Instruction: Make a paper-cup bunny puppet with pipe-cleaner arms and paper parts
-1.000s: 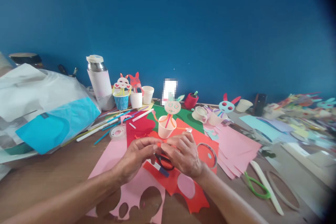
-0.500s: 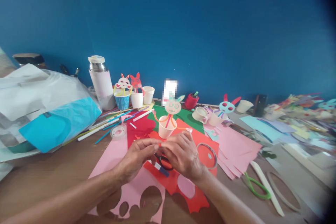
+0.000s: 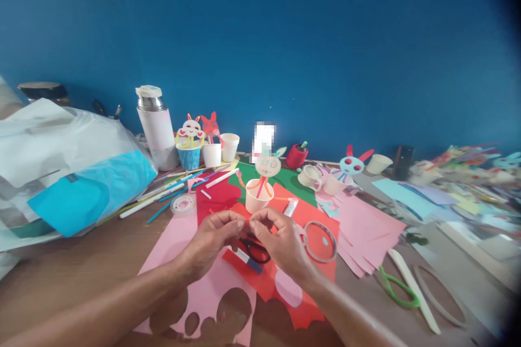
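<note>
left grip (image 3: 214, 236): thumb and forefinger drawn together, clamped, as far as shows, on one side of the red bit.
right grip (image 3: 280, 236): likewise pinched in, at the other side of it, the fingertips of both almost meeting.
red bit (image 3: 247, 223): right between the two sets of fingertips, mostly hidden by them; its shape is too small to tell.
under the fingers: black scissors (image 3: 267, 257), only a handle loop showing clearly, and just beside it a marker (image 3: 254, 265) with a dark blue end.
orange sheet (image 3: 299, 309): below the right grip, with a pink oval (image 3: 290, 288) lying on it.
pink sheet (image 3: 165, 249): below the left grip, round holes cut from its near part.
white cup (image 3: 257, 205): upright just beyond the fingertips, a pale paper face (image 3: 268, 165) standing above it.
ring (image 3: 335, 246): on the orange sheet, near the right grip, to its right.
tape roll (image 3: 183, 206): flat, left of the left grip, well apart from the red bit.
counter (image 3: 109, 252): brown, carrying all of this.
flask (image 3: 157, 133): upright at the back, near the blue wall (image 3: 260, 38).
</note>
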`<state>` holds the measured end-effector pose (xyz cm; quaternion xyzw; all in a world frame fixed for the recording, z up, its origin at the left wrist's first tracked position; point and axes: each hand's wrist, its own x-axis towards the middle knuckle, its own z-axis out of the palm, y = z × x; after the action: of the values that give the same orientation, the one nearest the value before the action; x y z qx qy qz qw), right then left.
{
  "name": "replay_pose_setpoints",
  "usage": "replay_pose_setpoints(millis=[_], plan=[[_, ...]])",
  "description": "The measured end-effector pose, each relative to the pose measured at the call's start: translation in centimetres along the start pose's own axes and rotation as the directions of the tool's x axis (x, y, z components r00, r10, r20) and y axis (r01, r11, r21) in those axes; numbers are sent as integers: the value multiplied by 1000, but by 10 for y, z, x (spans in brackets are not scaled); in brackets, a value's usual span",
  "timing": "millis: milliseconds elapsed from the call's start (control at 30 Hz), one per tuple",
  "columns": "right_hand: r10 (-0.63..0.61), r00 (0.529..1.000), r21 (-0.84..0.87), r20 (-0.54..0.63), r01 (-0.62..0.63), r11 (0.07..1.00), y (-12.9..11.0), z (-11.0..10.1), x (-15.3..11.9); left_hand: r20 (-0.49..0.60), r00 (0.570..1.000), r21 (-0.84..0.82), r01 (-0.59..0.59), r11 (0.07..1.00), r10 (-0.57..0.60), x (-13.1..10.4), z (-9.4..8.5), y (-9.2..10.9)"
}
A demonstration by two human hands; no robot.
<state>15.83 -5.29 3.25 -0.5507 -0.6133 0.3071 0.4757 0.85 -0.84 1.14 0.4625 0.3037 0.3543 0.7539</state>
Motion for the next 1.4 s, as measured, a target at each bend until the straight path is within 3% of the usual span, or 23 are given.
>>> replay_pose_setpoints(millis=[300,467,633,1033,1267,1400], plan=[[-73,996,-27,-46,72,997,4,3,-1,59,997,-87,54,995,-49,-1,1,2],[-85,996,-60,11,85,995,2,3,-3,79,994,-163,88,983,-76,0,0,1],[-94,995,-79,14,95,992,3,5,-3,76,993,-137,101,985,-91,1,1,0],[-99,995,-29,16,99,995,5,7,-2,-129,990,56,-51,997,58,1,2,1],[-148,989,-190,-22,141,972,6,3,6,-100,992,75,-63,995,71,2,1,1],[-312,950,-416,29,295,860,4,-4,13,-178,979,102,-81,991,99,10,-8,5]])
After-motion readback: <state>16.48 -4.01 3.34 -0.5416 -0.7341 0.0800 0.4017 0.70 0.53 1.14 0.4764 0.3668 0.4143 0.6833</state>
